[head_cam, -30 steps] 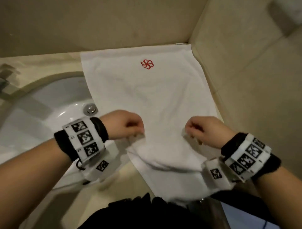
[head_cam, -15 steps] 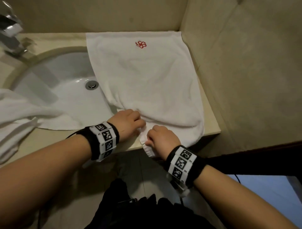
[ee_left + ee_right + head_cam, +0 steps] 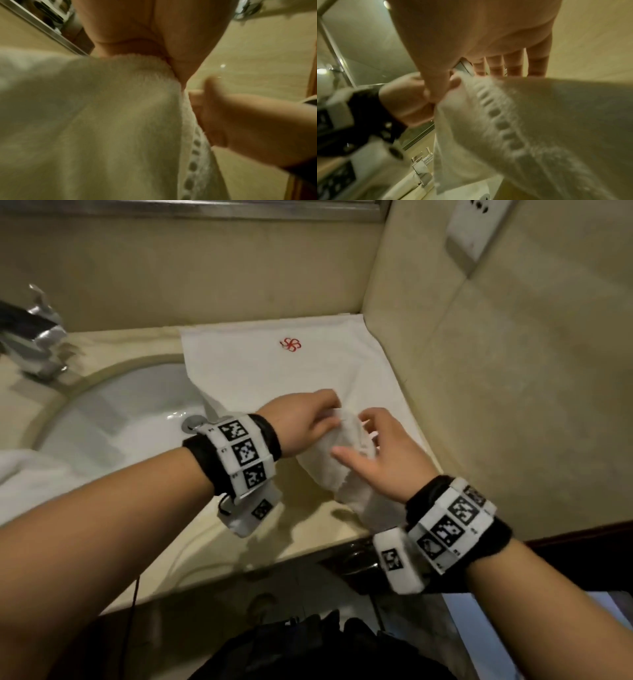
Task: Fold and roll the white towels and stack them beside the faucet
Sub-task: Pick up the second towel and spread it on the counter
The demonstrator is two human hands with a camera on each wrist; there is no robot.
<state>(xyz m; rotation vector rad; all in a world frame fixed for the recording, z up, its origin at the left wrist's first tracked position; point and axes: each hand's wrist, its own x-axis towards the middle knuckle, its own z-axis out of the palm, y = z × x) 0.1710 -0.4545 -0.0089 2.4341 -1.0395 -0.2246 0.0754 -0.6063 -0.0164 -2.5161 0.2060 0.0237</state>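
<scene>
A white towel (image 3: 274, 371) with a red emblem (image 3: 290, 344) lies flat on the counter, right of the sink and against the side wall. Its near end is lifted and bunched over the middle. My left hand (image 3: 305, 419) pinches that lifted edge; the left wrist view shows the towel (image 3: 102, 121) hanging from my fingers. My right hand (image 3: 373, 453) rests on the bunched part with thumb and fingers spread. In the right wrist view its fingers (image 3: 513, 63) stand straight behind the dotted-hem towel (image 3: 539, 121). The chrome faucet (image 3: 34, 337) stands at the far left.
The white sink (image 3: 120, 412) is left of the towel. Another white towel (image 3: 20, 474) lies crumpled at the left edge. A tiled wall with an outlet (image 3: 476, 227) closes the right side. The counter's front edge (image 3: 308, 542) runs below my wrists.
Both hands have moved from the counter's front edge up and forward, carrying the towel's near end over its middle. My right hand has loosened from a pinch to spread fingers.
</scene>
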